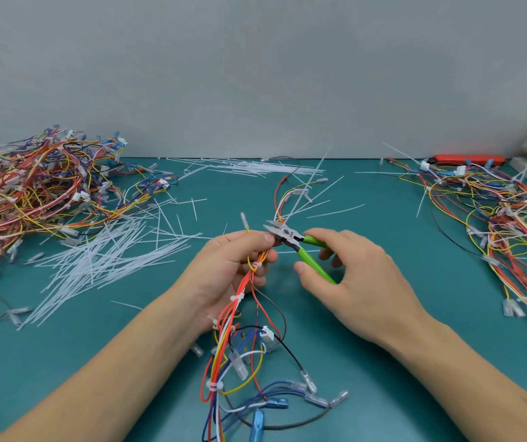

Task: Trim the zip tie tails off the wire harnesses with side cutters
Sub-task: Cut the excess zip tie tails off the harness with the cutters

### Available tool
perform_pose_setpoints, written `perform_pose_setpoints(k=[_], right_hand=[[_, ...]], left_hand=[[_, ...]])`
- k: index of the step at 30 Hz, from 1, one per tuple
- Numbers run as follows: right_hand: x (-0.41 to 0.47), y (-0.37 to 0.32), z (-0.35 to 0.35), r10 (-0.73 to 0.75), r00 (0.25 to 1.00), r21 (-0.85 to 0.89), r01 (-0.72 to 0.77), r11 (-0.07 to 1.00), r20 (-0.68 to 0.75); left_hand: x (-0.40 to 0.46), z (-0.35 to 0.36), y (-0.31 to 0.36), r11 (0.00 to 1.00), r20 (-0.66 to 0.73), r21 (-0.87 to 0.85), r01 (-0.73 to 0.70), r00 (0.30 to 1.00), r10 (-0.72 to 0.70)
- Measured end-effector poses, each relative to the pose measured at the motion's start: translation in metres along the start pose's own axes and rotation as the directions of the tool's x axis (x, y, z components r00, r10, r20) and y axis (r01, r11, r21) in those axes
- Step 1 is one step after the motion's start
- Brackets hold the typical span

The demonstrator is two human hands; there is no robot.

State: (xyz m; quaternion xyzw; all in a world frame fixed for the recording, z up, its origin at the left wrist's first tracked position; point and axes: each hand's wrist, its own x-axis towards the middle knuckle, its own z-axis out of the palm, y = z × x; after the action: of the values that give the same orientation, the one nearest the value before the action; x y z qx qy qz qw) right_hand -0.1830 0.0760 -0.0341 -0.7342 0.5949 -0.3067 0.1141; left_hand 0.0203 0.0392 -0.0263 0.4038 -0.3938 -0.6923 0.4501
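Harness btm cut off by frame edge; cutter handles partly hidden under right-hand fingers.

On the table, one heap of wire harnesses lies far left and another heap far right. Cut zip tie tails lie between, left of the hands; more tails lie by the wall, perhaps loose.

Left hand grips multicoloured wire harness; right hand holds green-handled steel side cutters, blades parted beside left thumb, above teal table.
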Motion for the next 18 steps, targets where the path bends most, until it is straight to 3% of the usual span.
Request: perform_pose_setpoints(k=[18], right_hand=[[0.0026, 0.0005, -0.0046, 0.019, 1.000, -0.002, -0.020, 1.000, -0.014]], left_hand=[[0.0007, -0.0017, -0.0009, 1.000, 0.014, 0.012, 0.014, 1.000, -0.014]])
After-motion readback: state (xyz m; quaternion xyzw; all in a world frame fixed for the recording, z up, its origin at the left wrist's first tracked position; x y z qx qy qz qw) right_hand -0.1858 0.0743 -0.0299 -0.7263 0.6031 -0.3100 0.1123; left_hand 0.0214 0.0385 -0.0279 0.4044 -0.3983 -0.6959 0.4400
